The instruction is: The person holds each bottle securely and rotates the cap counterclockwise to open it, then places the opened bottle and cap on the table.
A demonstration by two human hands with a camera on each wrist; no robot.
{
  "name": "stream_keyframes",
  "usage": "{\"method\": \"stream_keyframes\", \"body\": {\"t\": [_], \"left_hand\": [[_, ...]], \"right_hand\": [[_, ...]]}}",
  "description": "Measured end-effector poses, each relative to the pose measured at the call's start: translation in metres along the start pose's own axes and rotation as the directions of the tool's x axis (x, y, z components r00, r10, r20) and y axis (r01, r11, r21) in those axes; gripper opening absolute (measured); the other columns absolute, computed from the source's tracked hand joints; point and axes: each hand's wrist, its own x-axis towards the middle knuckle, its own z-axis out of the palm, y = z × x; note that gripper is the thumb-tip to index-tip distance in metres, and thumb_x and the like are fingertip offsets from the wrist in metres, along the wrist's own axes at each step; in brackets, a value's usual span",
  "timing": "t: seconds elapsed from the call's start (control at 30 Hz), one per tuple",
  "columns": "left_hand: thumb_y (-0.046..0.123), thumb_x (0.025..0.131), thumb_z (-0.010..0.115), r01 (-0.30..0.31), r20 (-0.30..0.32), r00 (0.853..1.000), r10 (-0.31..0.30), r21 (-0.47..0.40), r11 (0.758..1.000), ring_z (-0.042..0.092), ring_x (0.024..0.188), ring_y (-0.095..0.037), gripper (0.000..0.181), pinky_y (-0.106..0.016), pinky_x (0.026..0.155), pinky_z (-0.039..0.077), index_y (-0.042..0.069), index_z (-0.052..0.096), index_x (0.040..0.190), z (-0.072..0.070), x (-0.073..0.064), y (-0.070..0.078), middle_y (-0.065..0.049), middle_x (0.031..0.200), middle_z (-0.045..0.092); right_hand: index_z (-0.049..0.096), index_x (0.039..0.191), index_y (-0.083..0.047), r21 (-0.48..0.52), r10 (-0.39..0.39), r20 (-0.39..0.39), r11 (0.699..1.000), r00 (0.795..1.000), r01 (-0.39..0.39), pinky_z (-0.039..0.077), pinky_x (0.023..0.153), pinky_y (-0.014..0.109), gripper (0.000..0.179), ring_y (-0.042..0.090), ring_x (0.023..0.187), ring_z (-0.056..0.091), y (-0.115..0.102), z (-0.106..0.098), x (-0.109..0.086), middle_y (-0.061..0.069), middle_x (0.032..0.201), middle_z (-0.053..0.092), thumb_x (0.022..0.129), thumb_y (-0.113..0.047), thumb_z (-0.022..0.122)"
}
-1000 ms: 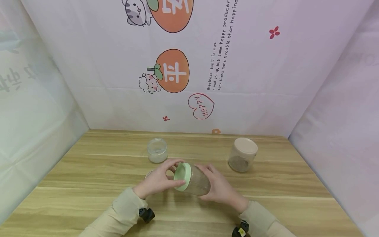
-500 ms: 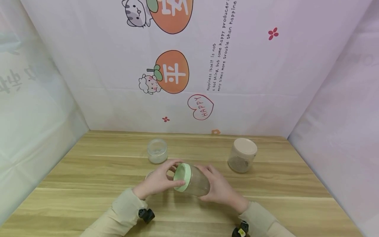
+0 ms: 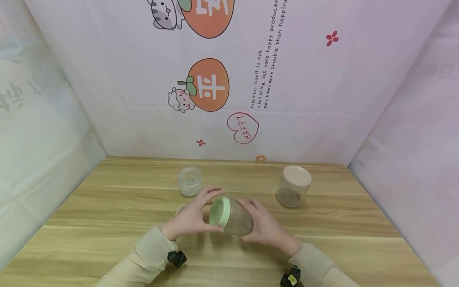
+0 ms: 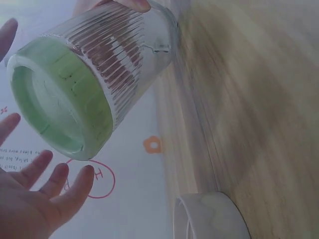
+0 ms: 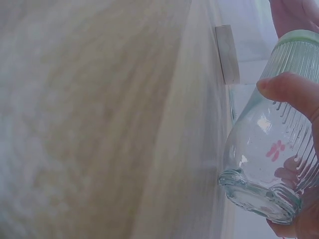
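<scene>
A ribbed clear glass jar (image 3: pixel 242 218) with a pale green lid (image 3: pixel 224 211) lies tilted in the air, lid end toward the left. Its glass body is gripped by my right hand (image 3: pixel 266 226), thumb and fingers on opposite sides in the right wrist view. My left hand (image 3: pixel 190 219) is beside the lid with fingers spread; in the left wrist view the fingers (image 4: pixel 82 185) stand apart from the green lid. A low whitish round piece (image 4: pixel 212 216), perhaps another lid, rests on the table, mostly hidden behind my left hand in the head view.
A small open glass jar (image 3: pixel 190 182) stands on the wooden table (image 3: pixel 107 223) behind my left hand. Farther right stands a jar with a beige lid (image 3: pixel 295 185). White printed cloth (image 3: pixel 150 135) walls the table at the back and both sides.
My left fingers were around the green lid; now they have spread and come off it. The jar and my right hand have stayed almost in place.
</scene>
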Motion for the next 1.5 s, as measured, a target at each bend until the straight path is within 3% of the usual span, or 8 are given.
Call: {"method": "stream_keyframes", "body": {"t": [0.23, 0.4, 0.5, 0.67, 0.87, 1.07, 1.3, 1.5], "left_hand": [[0.024, 0.062, 0.089, -0.116, 0.063, 0.992, 0.110, 0.119, 0.986, 0.029, 0.136, -0.032, 0.090, -0.049, 0.098, 0.045, 0.021, 0.043, 0.140, 0.0004, -0.0028, -0.0013, -0.008, 0.151, 0.025], [0.020, 0.062, 0.089, -0.188, 0.075, 0.981, 0.179, 0.130, 0.974, 0.031, 0.134, -0.033, 0.087, -0.049, 0.099, 0.044, 0.016, 0.046, 0.137, 0.0028, -0.0037, -0.0060, -0.011, 0.149, 0.027], [0.016, 0.063, 0.088, -0.195, 0.068, 0.980, 0.187, 0.135, 0.971, 0.035, 0.130, -0.031, 0.084, -0.045, 0.096, 0.046, 0.017, 0.047, 0.136, 0.0043, -0.0043, -0.0083, -0.011, 0.146, 0.031], [0.012, 0.065, 0.086, -0.172, 0.044, 0.985, 0.167, 0.142, 0.975, 0.041, 0.124, -0.028, 0.078, -0.041, 0.093, 0.049, 0.020, 0.049, 0.134, 0.0045, -0.0050, -0.0072, -0.009, 0.141, 0.034], [0.015, 0.068, 0.085, -0.133, 0.037, 0.991, 0.129, 0.135, 0.982, 0.041, 0.124, -0.027, 0.074, -0.042, 0.094, 0.048, 0.016, 0.050, 0.133, 0.0034, -0.0054, -0.0034, -0.008, 0.138, 0.037], [0.015, 0.070, 0.084, -0.026, 0.059, 0.998, 0.025, 0.016, 1.000, 0.043, 0.121, -0.025, 0.073, -0.045, 0.092, 0.050, 0.018, 0.050, 0.134, 0.0010, -0.0046, -0.0013, -0.005, 0.138, 0.036], [0.020, 0.070, 0.084, 0.023, 0.055, 0.998, -0.019, -0.058, 0.998, 0.050, 0.113, -0.029, 0.072, -0.035, 0.085, 0.053, 0.020, 0.049, 0.134, 0.0006, -0.0019, -0.0013, -0.010, 0.134, 0.039], [0.022, 0.070, 0.083, 0.099, 0.039, 0.995, -0.095, -0.110, 0.989, 0.051, 0.109, -0.025, 0.072, -0.027, 0.076, 0.055, 0.018, 0.049, 0.133, 0.0023, -0.0002, -0.0010, -0.006, 0.132, 0.043]], "right_hand": [[0.041, 0.139, -0.015, 0.005, -0.004, 0.010, 1.000, 1.000, 0.004, 0.054, 0.076, 0.040, 0.101, 0.020, 0.096, 0.056, 0.0008, -0.0006, 0.0010, 0.007, 0.108, 0.053, 0.052, -0.020, 0.091], [0.041, 0.139, -0.017, -0.003, -0.005, 0.022, 1.000, 1.000, 0.005, 0.054, 0.075, 0.041, 0.100, 0.021, 0.096, 0.056, 0.0005, -0.0010, 0.0014, 0.007, 0.108, 0.052, 0.053, -0.020, 0.091], [0.041, 0.139, -0.018, -0.001, -0.011, 0.027, 1.000, 1.000, 0.011, 0.054, 0.075, 0.042, 0.100, 0.021, 0.096, 0.056, 0.0002, -0.0014, 0.0015, 0.007, 0.108, 0.052, 0.053, -0.020, 0.091], [0.042, 0.139, -0.019, 0.000, -0.011, 0.033, 1.000, 0.999, 0.011, 0.054, 0.075, 0.041, 0.100, 0.020, 0.095, 0.055, -0.0001, -0.0011, 0.0012, 0.006, 0.106, 0.051, 0.052, -0.019, 0.092], [0.043, 0.138, -0.019, 0.000, -0.006, 0.022, 1.000, 1.000, 0.006, 0.053, 0.074, 0.037, 0.100, 0.017, 0.092, 0.054, -0.0016, -0.0002, 0.0003, 0.003, 0.105, 0.051, 0.050, -0.020, 0.091], [0.042, 0.138, -0.020, 0.000, -0.004, 0.017, 1.000, 1.000, 0.004, 0.052, 0.074, 0.036, 0.102, 0.017, 0.092, 0.055, -0.0030, -0.0009, 0.0001, 0.004, 0.105, 0.051, 0.049, -0.019, 0.091], [0.042, 0.139, -0.021, 0.004, -0.007, 0.025, 1.000, 1.000, 0.007, 0.053, 0.073, 0.036, 0.101, 0.018, 0.093, 0.055, -0.0036, -0.0014, 0.0011, 0.005, 0.105, 0.051, 0.050, -0.018, 0.091], [0.043, 0.138, -0.020, -0.003, -0.020, 0.010, 1.000, 1.000, 0.020, 0.053, 0.072, 0.036, 0.101, 0.017, 0.091, 0.054, -0.0025, -0.0003, 0.0006, 0.004, 0.104, 0.051, 0.049, -0.019, 0.091]]}}
